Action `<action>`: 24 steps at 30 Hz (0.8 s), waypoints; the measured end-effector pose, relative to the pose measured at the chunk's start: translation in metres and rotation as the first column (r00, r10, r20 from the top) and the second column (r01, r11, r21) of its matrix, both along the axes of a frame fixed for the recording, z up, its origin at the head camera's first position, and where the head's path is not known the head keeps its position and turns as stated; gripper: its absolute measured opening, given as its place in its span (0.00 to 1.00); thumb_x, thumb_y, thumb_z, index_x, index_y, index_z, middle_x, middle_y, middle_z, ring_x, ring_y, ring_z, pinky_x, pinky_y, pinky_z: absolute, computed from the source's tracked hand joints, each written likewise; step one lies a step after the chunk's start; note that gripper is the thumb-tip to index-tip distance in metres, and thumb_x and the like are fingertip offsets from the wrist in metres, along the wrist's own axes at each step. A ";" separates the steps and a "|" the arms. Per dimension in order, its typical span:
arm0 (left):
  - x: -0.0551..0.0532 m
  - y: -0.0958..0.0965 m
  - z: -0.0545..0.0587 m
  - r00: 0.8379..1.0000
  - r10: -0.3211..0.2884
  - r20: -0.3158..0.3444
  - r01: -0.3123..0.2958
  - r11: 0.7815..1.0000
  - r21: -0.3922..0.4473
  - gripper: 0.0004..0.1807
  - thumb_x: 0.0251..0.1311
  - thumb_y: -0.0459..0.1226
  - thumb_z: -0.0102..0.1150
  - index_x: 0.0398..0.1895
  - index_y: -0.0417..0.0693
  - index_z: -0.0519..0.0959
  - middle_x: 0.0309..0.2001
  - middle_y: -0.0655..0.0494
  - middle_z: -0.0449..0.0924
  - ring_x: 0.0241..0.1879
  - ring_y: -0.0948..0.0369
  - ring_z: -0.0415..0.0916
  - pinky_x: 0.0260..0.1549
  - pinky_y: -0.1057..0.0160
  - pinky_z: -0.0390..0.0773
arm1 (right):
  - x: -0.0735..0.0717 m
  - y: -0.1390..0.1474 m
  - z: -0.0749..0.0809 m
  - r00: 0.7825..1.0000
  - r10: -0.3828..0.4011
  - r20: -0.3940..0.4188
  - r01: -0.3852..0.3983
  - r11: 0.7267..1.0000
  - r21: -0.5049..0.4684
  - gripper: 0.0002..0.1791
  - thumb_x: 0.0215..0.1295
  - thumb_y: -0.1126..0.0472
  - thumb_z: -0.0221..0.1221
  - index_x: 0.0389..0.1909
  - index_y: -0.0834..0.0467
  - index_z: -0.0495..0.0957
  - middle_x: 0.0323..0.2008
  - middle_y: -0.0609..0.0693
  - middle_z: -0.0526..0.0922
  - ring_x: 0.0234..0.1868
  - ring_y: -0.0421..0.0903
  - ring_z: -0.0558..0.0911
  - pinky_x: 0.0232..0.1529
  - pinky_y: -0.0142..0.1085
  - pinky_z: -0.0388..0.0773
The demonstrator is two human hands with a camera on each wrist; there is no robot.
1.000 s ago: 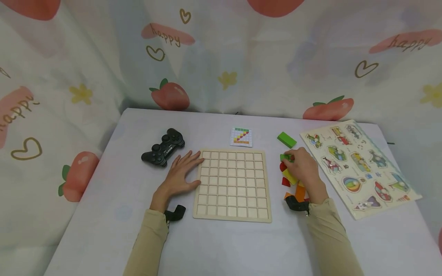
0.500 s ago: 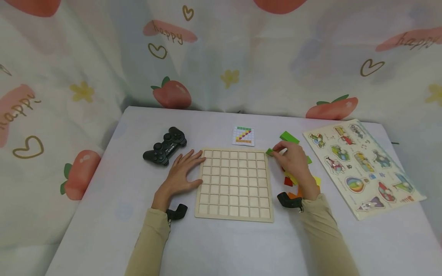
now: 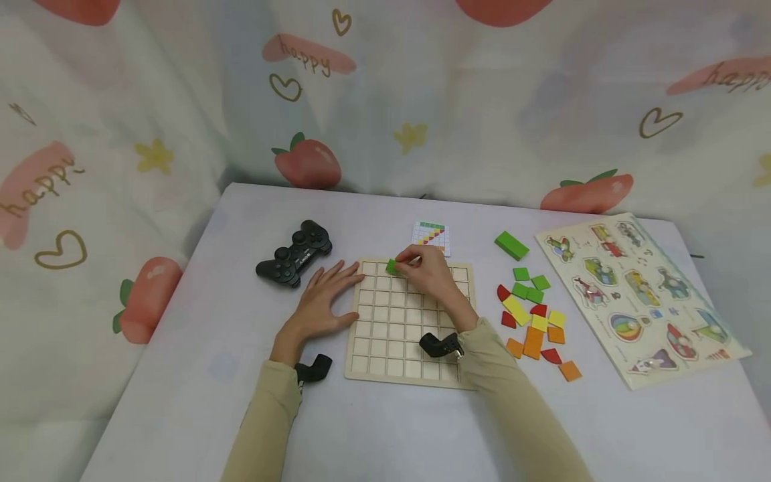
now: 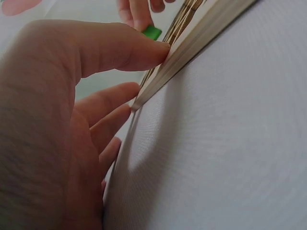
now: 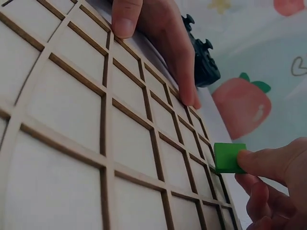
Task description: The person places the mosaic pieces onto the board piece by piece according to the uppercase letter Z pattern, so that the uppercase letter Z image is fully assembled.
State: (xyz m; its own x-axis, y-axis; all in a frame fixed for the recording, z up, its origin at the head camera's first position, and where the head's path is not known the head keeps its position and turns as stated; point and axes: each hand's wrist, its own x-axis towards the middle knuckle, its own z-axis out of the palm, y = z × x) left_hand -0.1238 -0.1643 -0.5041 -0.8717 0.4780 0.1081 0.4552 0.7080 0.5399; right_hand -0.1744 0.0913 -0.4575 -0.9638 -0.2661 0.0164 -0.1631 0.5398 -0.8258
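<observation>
A wooden grid board [image 3: 373, 370] lies mid-table, its square cells bare where they show. My right hand [image 3: 429, 273] is over its far rows and pinches a small green square tile [image 5: 227, 157] between thumb and fingers, close above a cell near the far edge. Along the board's left edge rests my left hand [image 3: 322, 301], fingers spread and straight, with thumb [image 4: 144, 50] and fingertips touching the rim. In the left wrist view the green tile shows just beyond that thumb. A printed pattern card [image 3: 431, 235] lies behind the board, partly covered by the right hand.
Right of the board lie several loose tiles: green squares [image 3: 521, 274], yellow [image 3: 515, 309], red quarter-rounds [image 3: 551, 356] and orange [image 3: 533, 342]. Behind them sits a green block [image 3: 511, 246]. A picture puzzle board [image 3: 644, 301] lies far right, a black game controller [image 3: 294, 253] left.
My right hand has picked a green tile from the pile and carried it left over the board's far rows. The loose tiles are now uncovered. My left hand stays at the board's edge.
</observation>
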 end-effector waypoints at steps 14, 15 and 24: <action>0.000 0.001 -0.001 1.000 -0.004 -0.016 0.004 1.000 0.005 0.41 0.51 0.53 0.60 0.72 0.54 0.67 0.76 0.60 0.55 0.77 0.54 0.44 0.74 0.46 0.37 | -0.004 -0.023 -0.011 1.000 0.005 -0.020 -0.002 0.989 0.148 0.08 0.65 0.60 0.63 0.39 0.59 0.86 0.40 0.54 0.80 0.39 0.50 0.80 0.39 0.44 0.79; -0.001 0.001 -0.001 1.000 -0.005 -0.014 0.005 1.000 0.004 0.41 0.51 0.53 0.60 0.72 0.54 0.67 0.76 0.60 0.55 0.77 0.54 0.45 0.74 0.46 0.37 | -0.003 -0.023 -0.012 1.000 0.004 -0.022 -0.001 0.986 0.165 0.08 0.65 0.60 0.63 0.39 0.59 0.87 0.39 0.53 0.80 0.39 0.50 0.79 0.39 0.44 0.79; 0.000 0.002 0.001 1.000 0.002 -0.012 -0.002 1.000 -0.013 0.41 0.51 0.53 0.60 0.72 0.55 0.67 0.76 0.60 0.55 0.77 0.54 0.45 0.74 0.47 0.37 | 0.002 -0.001 -0.004 0.990 -0.089 -0.109 0.106 0.981 0.160 0.14 0.65 0.59 0.63 0.48 0.61 0.85 0.40 0.55 0.83 0.37 0.50 0.82 0.34 0.41 0.80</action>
